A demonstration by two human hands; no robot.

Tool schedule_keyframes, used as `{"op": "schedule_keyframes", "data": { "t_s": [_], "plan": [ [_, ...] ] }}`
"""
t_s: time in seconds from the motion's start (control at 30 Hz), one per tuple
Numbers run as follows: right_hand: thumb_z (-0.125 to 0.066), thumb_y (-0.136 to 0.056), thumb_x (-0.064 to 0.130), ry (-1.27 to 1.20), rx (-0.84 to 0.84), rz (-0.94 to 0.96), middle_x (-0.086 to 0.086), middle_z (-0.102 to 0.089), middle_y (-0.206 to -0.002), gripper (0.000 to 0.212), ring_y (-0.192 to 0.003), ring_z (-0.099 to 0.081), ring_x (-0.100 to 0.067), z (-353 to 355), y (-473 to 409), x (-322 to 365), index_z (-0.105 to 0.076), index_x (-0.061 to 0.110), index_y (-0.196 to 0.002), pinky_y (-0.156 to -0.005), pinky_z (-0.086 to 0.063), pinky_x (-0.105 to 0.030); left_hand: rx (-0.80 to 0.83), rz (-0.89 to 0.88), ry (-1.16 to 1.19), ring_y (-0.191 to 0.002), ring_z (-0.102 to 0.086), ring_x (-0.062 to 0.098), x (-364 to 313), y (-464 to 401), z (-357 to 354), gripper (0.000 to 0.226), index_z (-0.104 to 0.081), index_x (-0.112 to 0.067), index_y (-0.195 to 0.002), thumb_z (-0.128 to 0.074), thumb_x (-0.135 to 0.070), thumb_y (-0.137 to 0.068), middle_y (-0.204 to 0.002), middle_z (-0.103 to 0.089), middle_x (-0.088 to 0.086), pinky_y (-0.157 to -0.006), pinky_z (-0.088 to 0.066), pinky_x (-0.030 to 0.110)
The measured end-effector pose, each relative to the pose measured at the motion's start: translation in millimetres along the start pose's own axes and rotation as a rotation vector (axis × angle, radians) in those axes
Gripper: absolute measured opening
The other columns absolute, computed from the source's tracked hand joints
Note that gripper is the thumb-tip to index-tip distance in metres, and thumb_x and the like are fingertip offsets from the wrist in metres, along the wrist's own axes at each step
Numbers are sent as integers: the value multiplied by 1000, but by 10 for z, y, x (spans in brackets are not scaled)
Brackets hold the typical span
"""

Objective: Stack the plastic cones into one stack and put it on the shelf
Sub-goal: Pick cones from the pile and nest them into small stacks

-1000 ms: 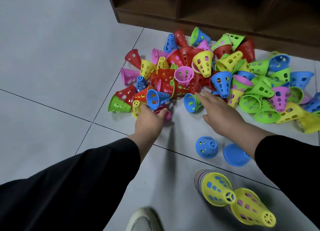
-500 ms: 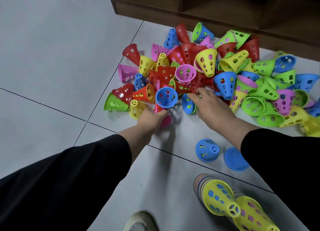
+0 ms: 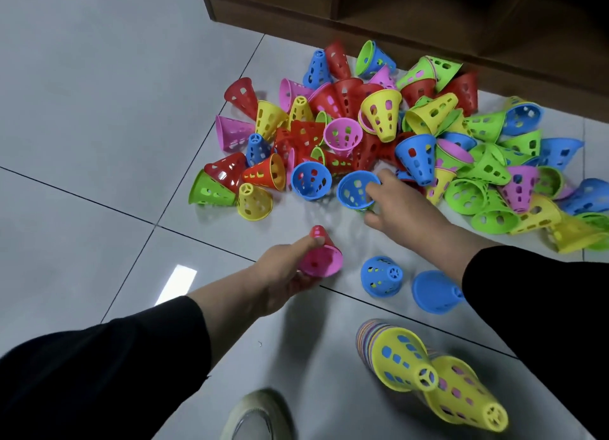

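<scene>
Head view: we see left hand (image 3: 283, 274) grasping pink cone (image 3: 321, 258) above tile floor (image 3: 99, 143), clear of pile. Right hand (image 3: 398, 209) pinches rim of blue cone (image 3: 356, 189) at near edge of cone pile (image 3: 379, 133). Yellow-topped stack (image 3: 402, 360) lies on floor near shoe (image 3: 253, 416). Wooden shelf (image 3: 428, 14) behind pile.

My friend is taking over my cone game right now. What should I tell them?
Left hand holds a pink cone, lifted from the pile.
Right hand grips a blue cone at the pile's near edge.
A started stack lies on the floor; two blue cones sit loose near it.
Done: some cones stacked.
Left: add both held cones, stack the rest, then put the stack on the shelf.
</scene>
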State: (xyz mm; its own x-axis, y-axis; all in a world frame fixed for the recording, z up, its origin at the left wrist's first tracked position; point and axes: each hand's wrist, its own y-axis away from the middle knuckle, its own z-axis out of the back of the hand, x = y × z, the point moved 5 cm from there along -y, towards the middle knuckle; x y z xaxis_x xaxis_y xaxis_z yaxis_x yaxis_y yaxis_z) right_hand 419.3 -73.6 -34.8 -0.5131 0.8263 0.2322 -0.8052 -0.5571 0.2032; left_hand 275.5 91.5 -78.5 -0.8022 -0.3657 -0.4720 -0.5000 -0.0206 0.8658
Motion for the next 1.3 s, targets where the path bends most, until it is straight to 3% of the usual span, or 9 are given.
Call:
{"op": "schedule_keyframes", "data": {
  "t_s": [0.2, 0.3, 0.47, 0.63, 0.77, 0.9, 1.03, 1.2, 1.3],
  "plan": [
    [-70, -89, 36, -344, -254, -105, 1, -48, -99, 27, -80, -50, -18, 477, 440, -169, -57, 13, -94, -67, -36, -30, 155, -87, 0, -93, -64, 30, -143, 202, -202, 37, -64, 1, -118, -67, -24, -91, -115, -70, 23, -102, -48, 43],
    [-76, -85, 26, -618, -355, -247, 9, -46, -86, 25, -65, -49, 1, 747, 815, -310, -51, 20, -83, -60, -35, -12, 201, -168, -64, -96, -65, 26, -238, 310, -363, 36, -62, 1, -121, -67, -18, -91, -121, -67, 23, -101, -50, 42],
    [-74, -84, 25, -610, -63, -384, 4, -39, -53, 26, -43, -28, -10, 874, 1520, -526, -50, 18, -88, -41, -25, -20, 241, -345, -232, -101, -67, 18, -230, 396, -626, 52, -63, -11, -118, -79, -26, -72, -117, -70, 11, -97, -54, 37],
    [-65, -82, 37, -84, 391, -375, -1, -50, -84, 31, -74, -50, -18, 686, 1872, -628, -44, 23, -100, -62, -40, -32, 230, -518, -519, -85, -67, -2, -75, 444, -863, 56, -57, -27, -123, -85, -25, -75, -110, -67, -6, -71, -47, 13],
    [-63, -81, 46, 42, 536, -336, -5, -54, -100, 47, -89, -57, -27, 339, 1790, -646, -41, 26, -118, -79, -51, -41, 222, -662, -763, -98, -59, 1, -14, 336, -974, 64, -49, -34, -127, -85, -23, -75, -120, -52, -5, -78, -44, 8],
    [-64, -87, 44, 36, 438, -325, -7, -55, -111, 73, -102, -58, -31, 40, 1577, -608, -28, 22, -147, -81, -49, -38, 203, -750, -1108, -105, -51, 13, 53, 142, -982, 65, -52, -24, -133, -82, -22, -77, -122, -43, -2, -87, -39, 8],
    [-70, -87, 40, -28, 242, -349, -11, -52, -125, 61, -109, -58, -33, -134, 1544, -558, -45, 16, -138, -89, -48, -40, 109, -759, -1291, -113, -55, 24, 136, -27, -913, 62, -52, -27, -135, -79, -29, -79, -128, -49, 2, -96, -46, 33],
    [-69, -90, 29, -189, 167, -350, -3, -50, -131, 47, -110, -59, -26, -249, 1695, -552, -54, 17, -133, -91, -47, -36, 49, -739, -1396, -112, -56, 27, 187, -91, -917, 58, -49, -33, -134, -73, -42, -81, -121, -51, -1, -87, -50, 39],
    [-65, -93, 34, -168, 226, -346, -3, -49, -138, 52, -117, -56, -24, -282, 1734, -566, -50, 19, -140, -97, -45, -35, 84, -730, -1420, -126, -48, 24, 185, -60, -946, 81, -38, -32, -146, -71, -61, -78, -136, -48, -1, -97, -47, 40]
  ]
}}
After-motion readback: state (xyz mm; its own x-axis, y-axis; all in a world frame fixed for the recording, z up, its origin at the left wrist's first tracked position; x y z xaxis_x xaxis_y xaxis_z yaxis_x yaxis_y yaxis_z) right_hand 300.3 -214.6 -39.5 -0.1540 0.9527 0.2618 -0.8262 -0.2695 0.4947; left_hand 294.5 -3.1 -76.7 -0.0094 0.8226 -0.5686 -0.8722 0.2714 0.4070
